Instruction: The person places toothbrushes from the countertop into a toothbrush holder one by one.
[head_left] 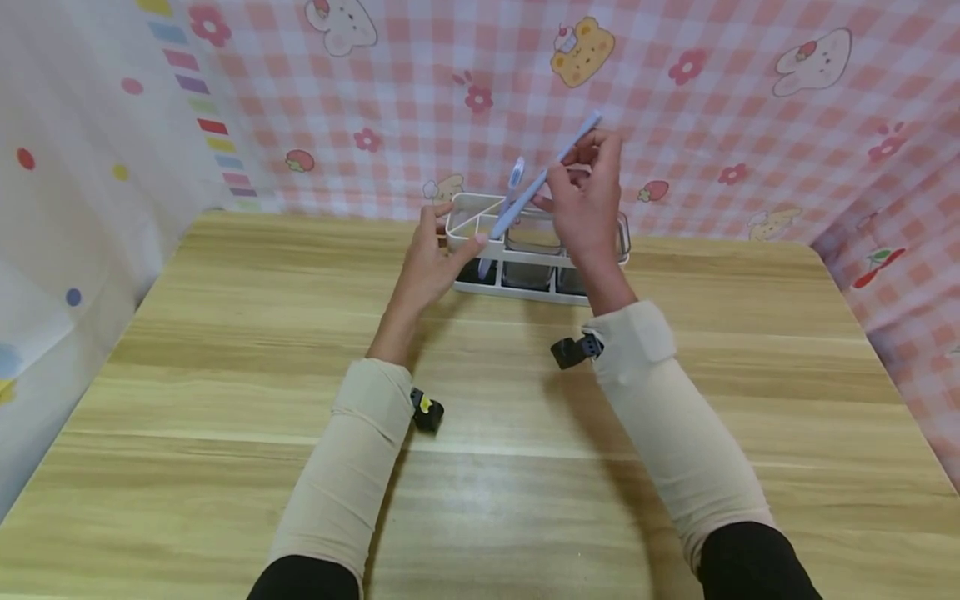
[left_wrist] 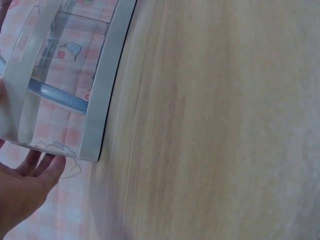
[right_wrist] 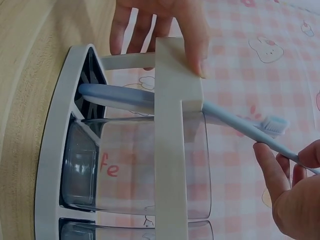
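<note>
Left hand (head_left: pixel 429 265): resting against the left end of the white rack (head_left: pixel 480 218); thumb lying on its top rim, fingers (right_wrist: pixel 131 27) spread behind the end wall, steadying rather than curling round it
Right hand (head_left: pixel 587 207): raised above the rack; fingers (right_wrist: pixel 272 172) pinching the upper part of a pale blue toothbrush (head_left: pixel 542 178)
Toothbrush: slanting down and left, its lower end sitting in the rack's left compartment
Second toothbrush (head_left: pixel 514 179): standing in that same compartment, bristle head up
Rack: standing at the far edge of the wooden table (head_left: pixel 225 350), just before the pink checked cloth (head_left: pixel 675 125); clear cups (right_wrist: pixel 150 170) sitting in its other compartments
</note>
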